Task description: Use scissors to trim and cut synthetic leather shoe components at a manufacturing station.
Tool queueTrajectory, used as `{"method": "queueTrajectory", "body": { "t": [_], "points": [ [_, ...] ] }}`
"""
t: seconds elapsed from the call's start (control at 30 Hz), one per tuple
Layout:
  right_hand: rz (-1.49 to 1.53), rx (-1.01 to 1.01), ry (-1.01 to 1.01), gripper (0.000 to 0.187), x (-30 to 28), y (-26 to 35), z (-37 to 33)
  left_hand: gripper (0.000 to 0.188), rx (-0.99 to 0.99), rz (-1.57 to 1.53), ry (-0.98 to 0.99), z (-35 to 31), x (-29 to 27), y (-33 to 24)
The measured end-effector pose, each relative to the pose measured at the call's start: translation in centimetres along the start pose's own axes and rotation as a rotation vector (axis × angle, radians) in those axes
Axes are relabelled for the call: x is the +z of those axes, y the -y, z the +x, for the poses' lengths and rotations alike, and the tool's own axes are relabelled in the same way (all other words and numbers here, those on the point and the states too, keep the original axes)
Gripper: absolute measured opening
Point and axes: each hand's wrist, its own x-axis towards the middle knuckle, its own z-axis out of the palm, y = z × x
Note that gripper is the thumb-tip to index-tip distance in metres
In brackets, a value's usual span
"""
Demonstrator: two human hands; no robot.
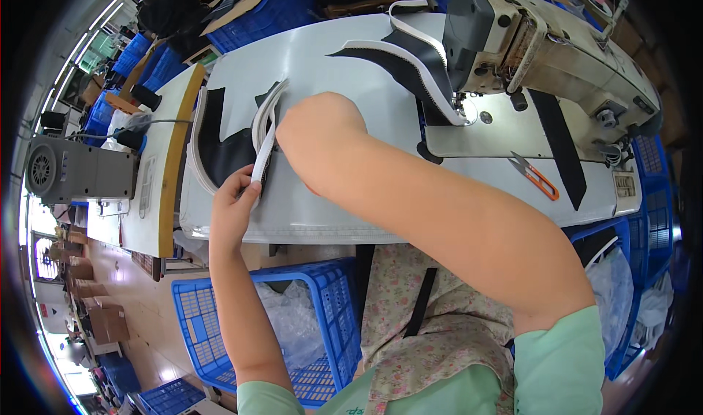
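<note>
My left hand (236, 204) is closed, thumb and fingers pinching the lower end of a white edging strip (265, 153) that curves along a stack of black pieces. Bent across the table, my right arm brings my right hand (318, 126) to the upper part of that strip. Its fingers curl away out of sight, so what they grip is hidden. Left of the strip lies a curved black panel (233, 151) with white edging. Another black panel with white, tooth-edged trim (410, 63) runs under the needle area of the sewing machine (527, 45).
Orange-handled thread snips (538, 178) and a black strip (560, 147) lie to the right on the white table (351, 217). A blue plastic basket (322, 283) holding clear plastic stands below the front edge. A second machine's grey motor (80, 167) is at left. One person (172, 8) is far left.
</note>
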Motion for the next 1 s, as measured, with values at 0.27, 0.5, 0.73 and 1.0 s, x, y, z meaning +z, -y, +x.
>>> {"method": "queueTrajectory", "body": {
  "t": [0.27, 0.5, 0.73, 1.0],
  "points": [
    [-0.02, 0.014, -0.035, 0.009, 2.0, -0.8, -0.6, 0.014, 0.045, 0.059, -0.025, -0.1, 0.0, 0.4],
    [-0.001, 0.039, -0.047, 0.025, 2.9, -1.1, 0.2, 0.014, 0.037, 0.059, -0.014, -0.2, 0.1, 0.4],
    [0.137, -0.014, 0.03, 0.017, 3.2, -0.3, -1.1, 0.012, 0.033, -0.008, -0.022, -0.3, 0.2, 0.1],
    [0.212, -0.046, -0.133, 0.025, 4.1, -1.4, -3.3, 0.012, 0.041, -0.016, -0.044, -0.2, 0.2, 0.4]
  ]
}}
